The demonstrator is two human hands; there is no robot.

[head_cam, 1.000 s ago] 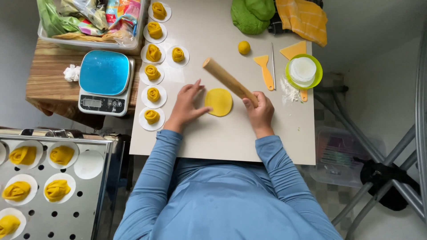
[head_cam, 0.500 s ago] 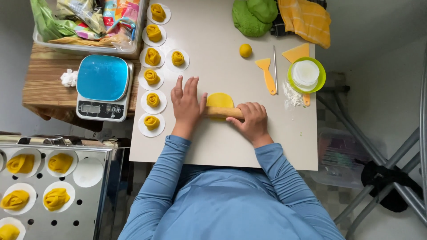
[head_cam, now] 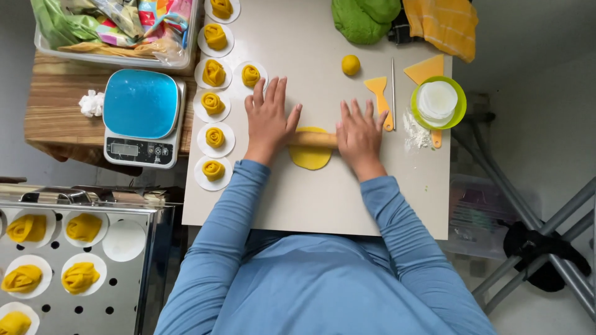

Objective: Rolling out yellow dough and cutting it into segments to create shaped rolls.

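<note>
1. A pale bench [head_cam: 385, 205] fills the middle of the head view, with a wooden side table at its left edge carrying a blue kitchen scale [head_cam: 141, 116] and a clear tub of bags; a perforated steel tray [head_cam: 93, 273] with more yellow dough roses sits lower left
2. The left hand [head_cam: 268, 121] and the right hand [head_cam: 359, 133] both lie flat, fingers spread and not clenched, palms pressing on a wooden rolling pin [head_cam: 312, 139] that lies crosswise between them
3. Under the pin, near the middle of the bench, is a flattened yellow dough disc [head_cam: 310, 156]; part of it shows on the near side of the pin and a thin rim on the far side
4. Along the left edge of the bench runs a column of dough roses [head_cam: 215, 136] on white paper rounds; the nearest one lies just beside the left fingers
5. Toward the right edge stand a yellow scraper [head_cam: 379, 93], a thin stick, a green bowl [head_cam: 439, 102] holding white rounds, and a spill of flour; a small dough ball [head_cam: 351, 64] and a green dough lump [head_cam: 363, 20] lie near the far edge
6. Risk, as a judgement: uneven palm pressure could thin the disc lopsidedly or make it stick to the pin, and a wide left hand could nudge the closest rose
7. Open room lies on the near half of the bench, toward the person; the far and side edges are crowded
</note>
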